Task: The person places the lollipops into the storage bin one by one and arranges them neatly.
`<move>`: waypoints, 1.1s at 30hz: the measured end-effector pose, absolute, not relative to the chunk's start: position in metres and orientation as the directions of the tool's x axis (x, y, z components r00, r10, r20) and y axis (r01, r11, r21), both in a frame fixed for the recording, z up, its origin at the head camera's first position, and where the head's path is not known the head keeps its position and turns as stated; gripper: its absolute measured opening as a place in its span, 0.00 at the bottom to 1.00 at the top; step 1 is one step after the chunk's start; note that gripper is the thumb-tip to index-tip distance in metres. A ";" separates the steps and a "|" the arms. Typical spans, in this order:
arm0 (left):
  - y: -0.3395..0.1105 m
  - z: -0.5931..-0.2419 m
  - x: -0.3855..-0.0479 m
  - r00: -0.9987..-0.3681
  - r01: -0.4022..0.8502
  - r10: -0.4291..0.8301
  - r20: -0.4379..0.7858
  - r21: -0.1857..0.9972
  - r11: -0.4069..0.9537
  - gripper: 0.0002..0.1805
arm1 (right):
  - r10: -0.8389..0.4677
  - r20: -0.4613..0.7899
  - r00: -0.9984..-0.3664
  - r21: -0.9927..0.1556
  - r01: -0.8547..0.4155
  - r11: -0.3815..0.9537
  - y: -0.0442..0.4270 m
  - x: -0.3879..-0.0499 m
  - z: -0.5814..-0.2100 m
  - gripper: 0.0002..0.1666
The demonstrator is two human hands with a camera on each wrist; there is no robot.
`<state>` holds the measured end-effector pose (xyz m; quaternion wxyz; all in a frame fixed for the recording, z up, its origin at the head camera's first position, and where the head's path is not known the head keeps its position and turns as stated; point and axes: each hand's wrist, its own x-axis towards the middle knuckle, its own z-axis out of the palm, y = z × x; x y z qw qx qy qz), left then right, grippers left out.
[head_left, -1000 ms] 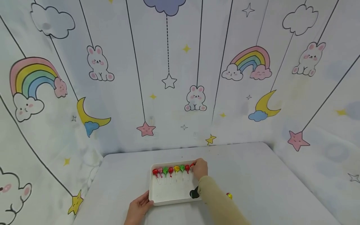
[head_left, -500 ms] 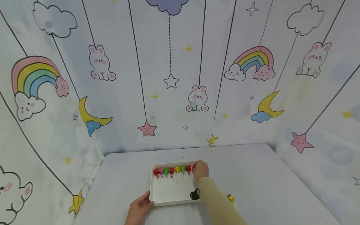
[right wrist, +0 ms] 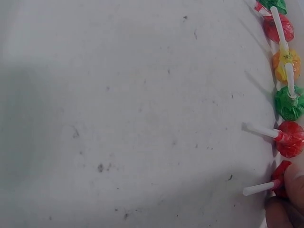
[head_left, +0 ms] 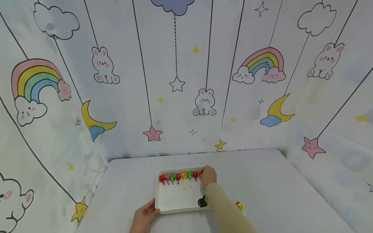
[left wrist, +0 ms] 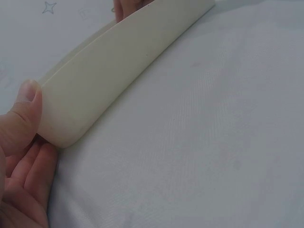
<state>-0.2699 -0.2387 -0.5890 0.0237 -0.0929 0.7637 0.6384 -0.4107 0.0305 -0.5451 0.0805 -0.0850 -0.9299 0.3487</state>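
A shallow white tray [head_left: 175, 202] lies on the table, with a row of wrapped lollipops along its far side. Its near left corner is held by my left hand [head_left: 143, 216]; the left wrist view shows the thumb [left wrist: 29, 102] on the rim and the fingers against the outside below. At the far right end of the row, my right hand [head_left: 209, 176] pinches a red lollipop [right wrist: 281, 179], whose white stick points into the tray. Beside it lie another red lollipop [right wrist: 289, 138], a green one [right wrist: 289, 103] and a yellow one [right wrist: 286, 65].
A yellow-wrapped lollipop [head_left: 239, 205] lies on the white table [head_left: 279, 187] right of the tray, partly behind the sleeve [head_left: 225, 207]. A dark object [head_left: 202, 202] shows at the right wrist. A wall with printed rabbits and stars rises behind the table.
The view has shifted slightly, and a little more of the yellow lollipop shows beside the right sleeve. Both hands keep nearly the same places on the tray and the red lollipop.
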 end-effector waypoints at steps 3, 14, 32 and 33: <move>-0.239 -0.588 -0.271 -0.979 -0.184 -0.119 -0.165 0.968 0.173 0.36 | 0.211 0.085 -0.974 -0.667 0.102 0.738 0.030 -0.412 -0.546 0.06; -0.240 -0.589 -0.269 -0.980 -0.186 -0.096 -0.174 0.973 0.134 0.38 | 0.201 0.078 -0.976 -0.682 0.094 0.725 0.032 -0.411 -0.548 0.06; -0.240 -0.588 -0.269 -0.982 -0.175 -0.087 -0.165 0.976 0.125 0.38 | 0.205 0.059 -0.977 -0.681 0.111 0.724 0.033 -0.413 -0.546 0.07; -0.240 -0.588 -0.269 -0.983 -0.172 -0.087 -0.162 0.977 0.126 0.38 | 0.204 0.060 -0.977 -0.679 0.110 0.726 0.033 -0.413 -0.546 0.08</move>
